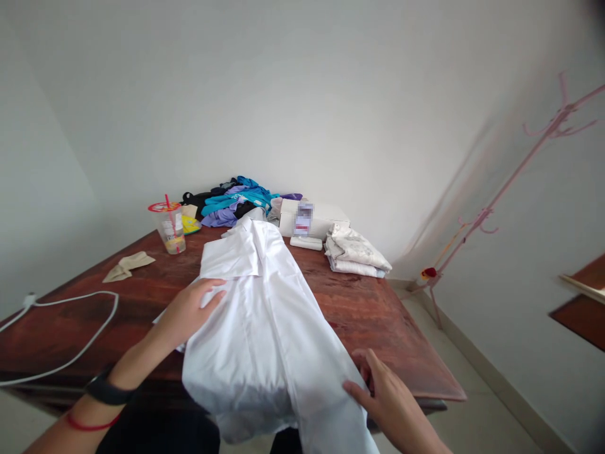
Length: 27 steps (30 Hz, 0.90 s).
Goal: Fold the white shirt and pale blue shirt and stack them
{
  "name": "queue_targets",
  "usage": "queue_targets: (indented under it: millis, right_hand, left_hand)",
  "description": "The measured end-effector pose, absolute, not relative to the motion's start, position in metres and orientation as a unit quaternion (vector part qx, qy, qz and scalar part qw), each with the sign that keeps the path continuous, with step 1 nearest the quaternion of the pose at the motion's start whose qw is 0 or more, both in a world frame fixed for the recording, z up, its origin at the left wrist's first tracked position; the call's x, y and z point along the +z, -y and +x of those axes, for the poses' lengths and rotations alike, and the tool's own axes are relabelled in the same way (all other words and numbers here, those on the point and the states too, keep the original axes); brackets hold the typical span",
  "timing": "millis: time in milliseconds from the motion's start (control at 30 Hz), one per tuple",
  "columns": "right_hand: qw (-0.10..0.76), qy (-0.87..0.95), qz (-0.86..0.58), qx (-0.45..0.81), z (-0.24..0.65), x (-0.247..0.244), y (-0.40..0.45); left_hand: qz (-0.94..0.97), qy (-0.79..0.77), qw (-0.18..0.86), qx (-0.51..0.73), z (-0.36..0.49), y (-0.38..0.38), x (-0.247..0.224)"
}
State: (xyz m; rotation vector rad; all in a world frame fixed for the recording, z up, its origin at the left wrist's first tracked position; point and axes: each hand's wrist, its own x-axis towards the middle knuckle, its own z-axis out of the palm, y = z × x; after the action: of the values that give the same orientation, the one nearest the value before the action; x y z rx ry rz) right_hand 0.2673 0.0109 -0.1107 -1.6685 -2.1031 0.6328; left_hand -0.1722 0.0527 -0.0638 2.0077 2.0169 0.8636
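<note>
A white garment that looks like a shirt (pixel 271 315) lies lengthwise over the table, with one section folded across near its far end. Its lower part hangs over the table's front edge. My left hand (pixel 196 309) rests on the left side of the cloth, fingers stretched out and holding nothing. At the garment's lower right edge is my right hand (pixel 382 391). Its thumb touches the top of the cloth, and its fingers are bent beside the edge with a gap to the thumb. Some of the right fingertips are hidden.
On the reddish wooden table (pixel 373 315) are a plastic cup with a straw (pixel 171 230), a beige cloth (pixel 127 266) and a white cable (pixel 94 340). Behind are a clothes pile (pixel 241 202), a white box (pixel 328 217) and folded fabric (pixel 357 249). A pink coat rack (pixel 510 173) stands right.
</note>
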Motion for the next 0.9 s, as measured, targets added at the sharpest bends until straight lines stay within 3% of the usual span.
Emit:
queue_targets:
  millis: [100, 267, 600, 800, 900]
  right_hand:
    - [0.199, 0.751, -0.578, 0.249, 0.267, -0.116, -0.014]
    - [0.242, 0.738, -0.575, 0.256, 0.276, -0.1, -0.033]
    - [0.279, 0.733, -0.549, 0.29, 0.315, -0.067, -0.082]
    - [0.3, 0.742, -0.514, 0.309, 0.34, -0.069, -0.11]
    - [0.283, 0.751, -0.528, 0.278, 0.356, -0.057, -0.132]
  left_hand:
    - [0.572, -0.765, 0.14, 0.261, -0.195, -0.012, -0.069]
    - [0.516, -0.764, 0.299, 0.246, -0.183, 0.054, -0.099]
    - [0.453, -0.597, 0.479, 0.457, -0.089, 0.076, -0.153]
    - [0.452, -0.556, 0.518, 0.468, -0.048, 0.07, -0.134]
    - [0.404, -0.501, 0.604, 0.471, -0.03, 0.063, -0.107]
